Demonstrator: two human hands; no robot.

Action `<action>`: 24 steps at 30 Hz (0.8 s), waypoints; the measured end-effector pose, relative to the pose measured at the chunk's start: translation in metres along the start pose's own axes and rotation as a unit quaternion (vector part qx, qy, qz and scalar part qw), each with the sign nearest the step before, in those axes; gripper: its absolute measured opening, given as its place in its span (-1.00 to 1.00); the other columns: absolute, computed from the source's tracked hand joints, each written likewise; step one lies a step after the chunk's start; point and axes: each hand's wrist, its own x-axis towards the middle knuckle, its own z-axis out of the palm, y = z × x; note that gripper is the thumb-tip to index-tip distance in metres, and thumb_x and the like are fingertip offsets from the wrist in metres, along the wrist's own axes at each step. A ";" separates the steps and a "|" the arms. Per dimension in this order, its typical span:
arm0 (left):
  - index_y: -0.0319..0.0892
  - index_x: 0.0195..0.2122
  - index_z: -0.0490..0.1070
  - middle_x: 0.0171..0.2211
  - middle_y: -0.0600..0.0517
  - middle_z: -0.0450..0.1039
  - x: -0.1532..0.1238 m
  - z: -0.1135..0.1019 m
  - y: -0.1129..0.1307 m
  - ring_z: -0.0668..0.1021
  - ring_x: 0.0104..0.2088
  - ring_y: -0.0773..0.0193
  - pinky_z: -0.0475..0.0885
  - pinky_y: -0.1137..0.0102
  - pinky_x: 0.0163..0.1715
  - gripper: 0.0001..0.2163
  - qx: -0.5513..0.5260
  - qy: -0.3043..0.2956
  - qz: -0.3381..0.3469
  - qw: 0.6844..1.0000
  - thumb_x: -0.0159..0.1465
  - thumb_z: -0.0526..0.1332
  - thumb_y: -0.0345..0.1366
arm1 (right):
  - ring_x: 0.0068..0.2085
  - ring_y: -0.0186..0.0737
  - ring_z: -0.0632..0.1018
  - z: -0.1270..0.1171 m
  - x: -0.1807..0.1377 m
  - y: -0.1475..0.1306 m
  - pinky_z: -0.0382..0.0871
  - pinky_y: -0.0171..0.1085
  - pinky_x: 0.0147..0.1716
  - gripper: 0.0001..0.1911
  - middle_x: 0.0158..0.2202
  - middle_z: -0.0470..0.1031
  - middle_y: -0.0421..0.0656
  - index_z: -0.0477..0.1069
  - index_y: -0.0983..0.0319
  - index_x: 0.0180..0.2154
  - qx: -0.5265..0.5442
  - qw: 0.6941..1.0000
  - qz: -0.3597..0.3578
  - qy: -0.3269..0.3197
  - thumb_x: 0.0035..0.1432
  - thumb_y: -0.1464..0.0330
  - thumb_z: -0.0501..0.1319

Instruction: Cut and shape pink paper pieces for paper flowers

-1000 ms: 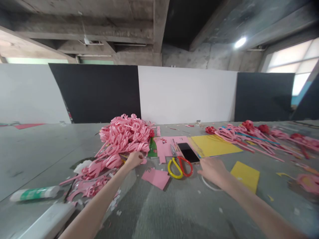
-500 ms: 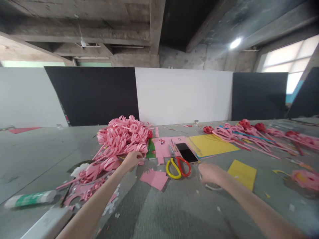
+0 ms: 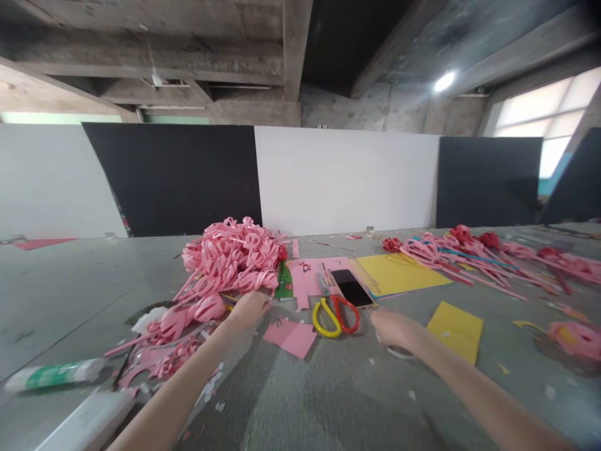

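Note:
My left hand (image 3: 253,307) is closed beside the pile of looped pink paper strips (image 3: 235,254). A tiny pink bit shows at its fingertips, too small to name. My right hand (image 3: 392,327) is curled closed near the lower corner of a phone (image 3: 351,288). Its fingertips are hidden, and a thin white band (image 3: 400,354) shows beneath the wrist. Between the hands lie scissors with one yellow and one red handle (image 3: 327,319). A small pink paper piece (image 3: 291,337) rests just in front of them.
Yellow sheets (image 3: 399,274) (image 3: 455,331) lie to the right, with pink and red paper flowers (image 3: 462,250) behind. At the left are a green-and-white tube (image 3: 55,374) and a white box (image 3: 89,421). Paper scraps are strewn about; upright black and white panels (image 3: 347,181) edge the table's back.
My left hand has shifted slightly down and its fingers have turned further inward. The right hand has moved a little left. Scissors, phone and papers stay put.

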 end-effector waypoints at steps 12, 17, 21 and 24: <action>-0.21 -0.46 0.41 -0.62 0.09 0.39 -0.009 -0.058 -0.018 0.41 -0.54 0.32 0.20 0.52 -0.55 -0.74 -0.050 0.111 -0.077 0.990 0.09 -0.04 -0.25 | -0.26 -0.07 0.49 -0.029 -0.042 -0.038 0.30 -0.22 -0.32 -0.68 -0.33 0.45 0.10 0.40 0.41 -0.26 -0.021 0.988 0.028 0.149 -0.03 0.63 -0.03; -0.20 -0.50 0.41 -0.59 0.10 0.41 -0.020 -0.095 -0.022 0.41 -0.53 0.33 0.19 0.53 -0.53 -0.77 -0.052 0.050 -0.035 0.997 0.07 0.00 -0.23 | -0.29 -0.24 0.46 -0.034 -0.034 -0.104 0.33 -0.31 -0.39 -0.67 -0.25 0.39 -0.07 0.30 0.29 -0.20 -0.027 0.927 -0.213 0.306 0.01 0.63 -0.05; -0.17 -0.46 0.44 -0.52 0.10 0.44 -0.030 -0.118 -0.024 0.41 -0.48 0.33 0.19 0.54 -0.49 -0.77 -0.023 -0.049 0.012 0.998 0.07 0.02 -0.22 | -0.29 -0.21 0.44 -0.024 0.011 -0.154 0.36 -0.27 -0.42 -0.82 -0.24 0.38 -0.03 0.30 0.32 -0.26 -0.076 0.879 -0.309 0.355 0.06 0.52 0.02; -0.16 -0.49 0.45 -0.55 0.10 0.44 -0.036 -0.126 -0.028 0.40 -0.51 0.35 0.16 0.54 -0.51 -0.77 0.002 -0.073 0.010 0.997 0.07 0.04 -0.20 | -0.27 -0.20 0.43 -0.014 0.041 -0.175 0.36 -0.25 -0.42 -0.82 -0.15 0.34 0.01 0.29 0.32 -0.24 -0.081 0.877 -0.304 0.362 0.08 0.51 0.02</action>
